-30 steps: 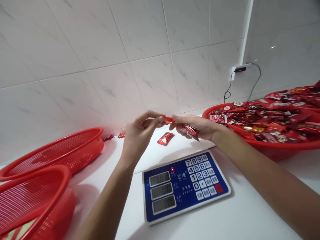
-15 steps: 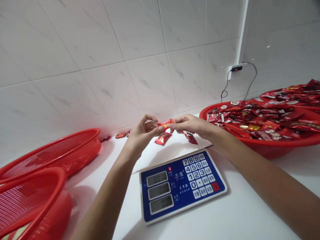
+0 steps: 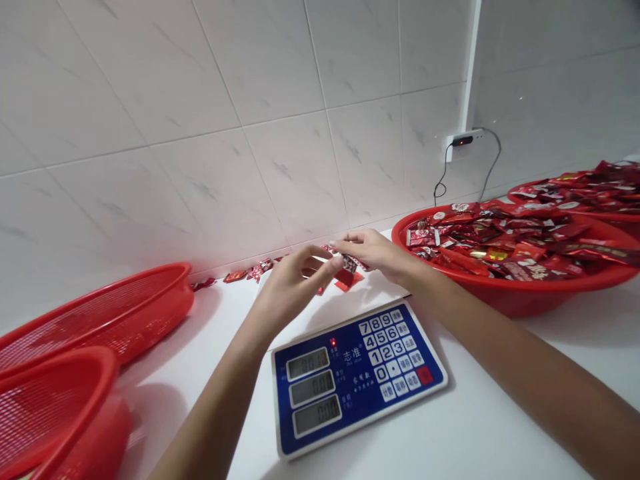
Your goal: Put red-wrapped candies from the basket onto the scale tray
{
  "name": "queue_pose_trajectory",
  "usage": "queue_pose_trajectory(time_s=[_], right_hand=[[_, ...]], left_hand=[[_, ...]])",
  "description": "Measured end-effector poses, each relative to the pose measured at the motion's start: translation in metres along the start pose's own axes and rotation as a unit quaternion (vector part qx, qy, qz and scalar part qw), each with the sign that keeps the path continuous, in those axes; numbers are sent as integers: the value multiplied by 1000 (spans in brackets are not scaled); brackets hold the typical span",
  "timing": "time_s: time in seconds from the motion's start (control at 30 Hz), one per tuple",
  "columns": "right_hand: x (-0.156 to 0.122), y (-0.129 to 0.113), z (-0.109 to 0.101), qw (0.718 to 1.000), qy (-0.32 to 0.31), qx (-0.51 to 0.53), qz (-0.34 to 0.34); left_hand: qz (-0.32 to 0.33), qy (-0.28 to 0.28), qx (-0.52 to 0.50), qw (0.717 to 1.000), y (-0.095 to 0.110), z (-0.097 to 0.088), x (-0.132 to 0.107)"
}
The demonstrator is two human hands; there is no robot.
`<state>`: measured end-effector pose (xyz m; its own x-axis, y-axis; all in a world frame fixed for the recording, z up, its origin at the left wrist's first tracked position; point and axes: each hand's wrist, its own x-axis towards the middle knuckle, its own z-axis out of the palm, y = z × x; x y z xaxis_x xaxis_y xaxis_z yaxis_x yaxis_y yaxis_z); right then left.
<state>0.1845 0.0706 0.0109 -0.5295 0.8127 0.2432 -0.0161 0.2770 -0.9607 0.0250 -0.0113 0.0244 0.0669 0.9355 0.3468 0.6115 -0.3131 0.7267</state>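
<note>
My left hand (image 3: 293, 285) and my right hand (image 3: 374, 252) meet above the white weighing platform behind the scale's blue panel (image 3: 357, 370). Both are closed, fingertips pinching a small red and white candy packet (image 3: 349, 264) held between them. Just below the fingers a plain red packet (image 3: 346, 281) lies on the platform, partly hidden by my hands. My right forearm passes in front of a red basin (image 3: 505, 297) heaped with red candy packets.
Two empty red mesh baskets (image 3: 100, 313) (image 3: 50, 400) stand at the left. A second filled red basin (image 3: 575, 197) sits at the far right. Several loose packets (image 3: 260, 269) lie along the tiled wall. A plug with a cord (image 3: 463, 140) hangs on the wall.
The plain red packet that both hands held has gone down onto the platform. My hands now pinch a red and white packet, slightly lower. The view has shifted right.
</note>
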Motion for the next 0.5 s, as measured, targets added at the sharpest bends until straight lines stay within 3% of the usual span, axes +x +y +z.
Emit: queue_pose_trajectory(time_s=[0.07, 0.2, 0.3, 0.4, 0.5], right_hand=[[-1, -2, 4, 1000, -15, 13, -21], [-1, -6, -6, 999, -18, -33, 28], [-1, -7, -15, 992, -66, -81, 71], [-3, -4, -15, 987, -135, -86, 3], [-4, -3, -9, 983, -164, -63, -59]], left_hand=[[3, -17, 4, 1000, 3, 3, -1], [21, 67, 48, 996, 3, -2, 1], [39, 102, 77, 991, 1, -6, 2], [28, 49, 45, 997, -2, -8, 3], [20, -25, -49, 998, -6, -10, 5]])
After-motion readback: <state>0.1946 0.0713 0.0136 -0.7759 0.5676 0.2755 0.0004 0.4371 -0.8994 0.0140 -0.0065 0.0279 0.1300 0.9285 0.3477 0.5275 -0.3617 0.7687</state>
